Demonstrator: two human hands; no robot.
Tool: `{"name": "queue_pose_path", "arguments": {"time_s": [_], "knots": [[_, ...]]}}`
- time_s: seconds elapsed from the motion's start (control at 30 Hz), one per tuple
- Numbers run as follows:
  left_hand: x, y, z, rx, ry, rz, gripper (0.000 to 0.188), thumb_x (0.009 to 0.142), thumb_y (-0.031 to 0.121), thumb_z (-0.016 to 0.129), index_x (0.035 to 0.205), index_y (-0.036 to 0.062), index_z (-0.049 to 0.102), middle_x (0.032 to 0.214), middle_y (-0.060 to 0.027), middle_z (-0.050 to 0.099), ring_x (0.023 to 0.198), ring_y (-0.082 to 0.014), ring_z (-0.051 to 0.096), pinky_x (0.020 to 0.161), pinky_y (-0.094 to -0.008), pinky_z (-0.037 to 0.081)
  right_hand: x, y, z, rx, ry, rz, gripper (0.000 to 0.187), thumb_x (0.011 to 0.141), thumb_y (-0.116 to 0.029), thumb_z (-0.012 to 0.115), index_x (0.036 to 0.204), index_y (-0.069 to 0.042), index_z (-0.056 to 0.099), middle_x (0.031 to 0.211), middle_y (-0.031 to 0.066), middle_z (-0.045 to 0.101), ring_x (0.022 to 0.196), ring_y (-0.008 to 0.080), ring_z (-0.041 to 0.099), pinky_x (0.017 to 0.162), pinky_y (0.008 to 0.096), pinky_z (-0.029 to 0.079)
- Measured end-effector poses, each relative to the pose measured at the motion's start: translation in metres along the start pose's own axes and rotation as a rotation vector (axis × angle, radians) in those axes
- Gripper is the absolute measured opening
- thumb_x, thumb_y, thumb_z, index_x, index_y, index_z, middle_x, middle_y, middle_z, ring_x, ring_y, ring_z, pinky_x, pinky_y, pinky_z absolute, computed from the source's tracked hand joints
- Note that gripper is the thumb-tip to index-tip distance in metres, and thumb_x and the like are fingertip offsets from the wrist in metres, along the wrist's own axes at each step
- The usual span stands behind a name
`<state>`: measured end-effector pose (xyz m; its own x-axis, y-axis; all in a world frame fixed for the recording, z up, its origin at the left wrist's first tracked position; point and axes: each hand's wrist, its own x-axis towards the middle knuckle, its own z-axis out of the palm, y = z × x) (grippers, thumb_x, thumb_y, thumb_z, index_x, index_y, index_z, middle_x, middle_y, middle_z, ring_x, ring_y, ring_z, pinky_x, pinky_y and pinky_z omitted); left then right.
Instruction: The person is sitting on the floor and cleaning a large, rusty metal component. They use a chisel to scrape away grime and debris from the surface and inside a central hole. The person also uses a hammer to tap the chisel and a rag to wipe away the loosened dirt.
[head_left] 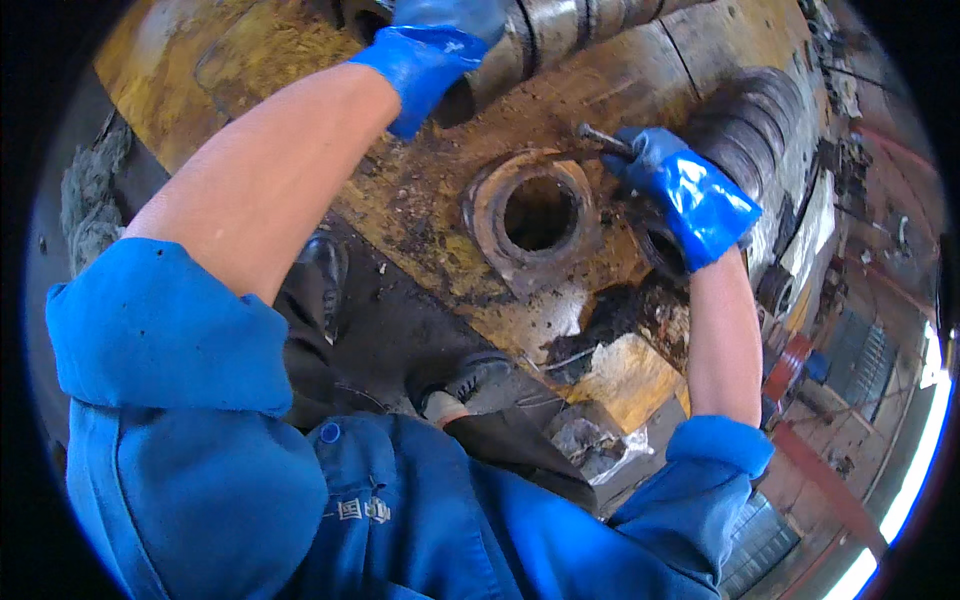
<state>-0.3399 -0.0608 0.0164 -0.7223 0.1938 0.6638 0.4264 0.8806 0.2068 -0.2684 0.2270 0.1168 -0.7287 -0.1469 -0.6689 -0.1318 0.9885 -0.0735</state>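
Far left: a grey fibrous rag (92,195) lies beside the stained brown work surface (250,60). The left hand (447,30), blue-gloved, is at the near end of the upper ridged cylinder (560,35); its fingers run beyond the top edge, so their state cannot be told. Right of centre, a rusty flanged ring (487,215) lies on the surface, bore facing up. Just beside it, a metal rod (602,138) projects leftward from the gloved right hand (675,185), whose fingers are closed around it, near the right-hand ridged cylinder (755,125).
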Motion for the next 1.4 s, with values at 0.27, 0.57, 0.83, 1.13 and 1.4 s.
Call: {"name": "queue_pose_path", "arguments": {"time_s": [0.27, 0.57, 0.83, 1.13, 1.4], "knots": [[-0.002, -0.001, 0.008, 0.016, -0.020, 0.038, 0.038, 0.091, 0.020, 0.055, 0.122, 0.0033, 0.068, 0.128, -0.0194, 0.066, 0.120, -0.0353, 0.061, 0.107, -0.0480, 0.046, -0.026, 0.018, 0.031, 0.222, 0.034, 0.137, 0.020, 0.089, -0.014, 0.069, 0.108, -0.006, 0.073, 0.075, 0.0024, 0.063, 0.072, 0.0150, 0.057, 0.069, 0.0330, 0.048], [0.004, 0.001, 0.003, 0.015, -0.020, 0.033, 0.038, 0.090, 0.019, 0.055, 0.124, 0.0049, 0.067, 0.128, -0.0199, 0.066, 0.117, -0.0372, 0.062, 0.105, -0.0486, 0.046, -0.035, 0.051, 0.049, 0.321, 0.162, 0.148, 0.021, 0.093, -0.027, 0.072, 0.102, -0.008, 0.073, 0.075, 0.0059, 0.067, 0.066, 0.0152, 0.059, 0.060, 0.0360, 0.047], [0.000, -0.002, 0.000, 0.058, -0.057, 0.037, 0.040, 0.090, 0.015, 0.053, 0.128, 0.0063, 0.066, 0.129, -0.0203, 0.065, 0.117, -0.0380, 0.062, 0.105, -0.0490, 0.047, -0.047, 0.052, 0.027, 0.886, 0.231, 0.342, 0.021, 0.094, -0.028, 0.072, 0.097, -0.007, 0.071, 0.069, 0.0025, 0.061, 0.061, 0.0144, 0.055, 0.058, 0.0340, 0.043], [0.001, -0.004, 0.002, 0.063, -0.021, 0.079, 0.037, 0.091, 0.016, 0.053, 0.123, 0.0025, 0.068, 0.128, -0.0215, 0.066, 0.115, -0.0393, 0.062, 0.103, -0.0496, 0.047, -0.061, 0.063, 0.044, 0.760, 0.223, 0.333, 0.026, 0.094, -0.031, 0.071, 0.097, -0.005, 0.073, 0.072, 0.0059, 0.067, 0.065, 0.0149, 0.059, 0.060, 0.0353, 0.046], [0.004, -0.001, -0.002, 0.005, 0.002, 0.031, 0.038, 0.090, 0.017, 0.054, 0.121, 0.0012, 0.068, 0.126, -0.0213, 0.067, 0.116, -0.0384, 0.062, 0.104, -0.0488, 0.046, -0.061, 0.078, 0.053, 0.873, 0.121, 0.051, 0.006, 0.089, -0.015, 0.063, 0.084, -0.014, 0.064, 0.068, -0.0022, 0.056, 0.062, 0.0138, 0.052, 0.057, 0.0330, 0.040]]}}
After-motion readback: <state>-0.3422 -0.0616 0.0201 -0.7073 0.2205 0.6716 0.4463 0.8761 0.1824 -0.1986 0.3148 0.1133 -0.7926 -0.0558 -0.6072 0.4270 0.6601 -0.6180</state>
